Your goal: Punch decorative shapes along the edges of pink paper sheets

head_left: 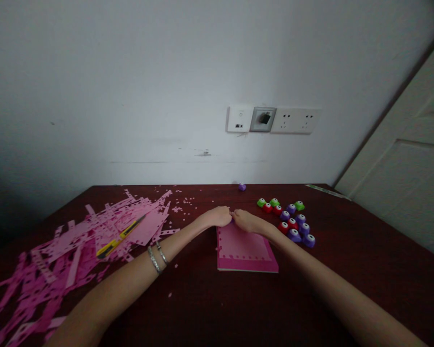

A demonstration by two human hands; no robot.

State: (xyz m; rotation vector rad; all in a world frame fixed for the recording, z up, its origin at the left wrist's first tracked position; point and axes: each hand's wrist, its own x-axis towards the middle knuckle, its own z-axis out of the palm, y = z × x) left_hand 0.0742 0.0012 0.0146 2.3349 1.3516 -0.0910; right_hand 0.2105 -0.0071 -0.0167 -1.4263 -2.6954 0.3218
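Note:
My left hand [221, 216] and my right hand [244, 220] are together at the far edge of a pink paper sheet [244, 243]. Both hands are closed, fingers curled, around a small purple paper punch [233, 220] that is mostly hidden between them. Small holes run along the sheet's left and near edges. Beneath the sheet lies a darker pink pad [249, 266] with a pale edge. Two silvery bracelets [156, 256] circle my left forearm.
Cut pink paper strips [72, 262] heap at the left, with a yellow utility knife [119, 237] on top. Tiny paper bits [177, 209] lie scattered. Several red, green and purple punches [292, 223] stand right; another purple punch [242, 186] sits near the wall.

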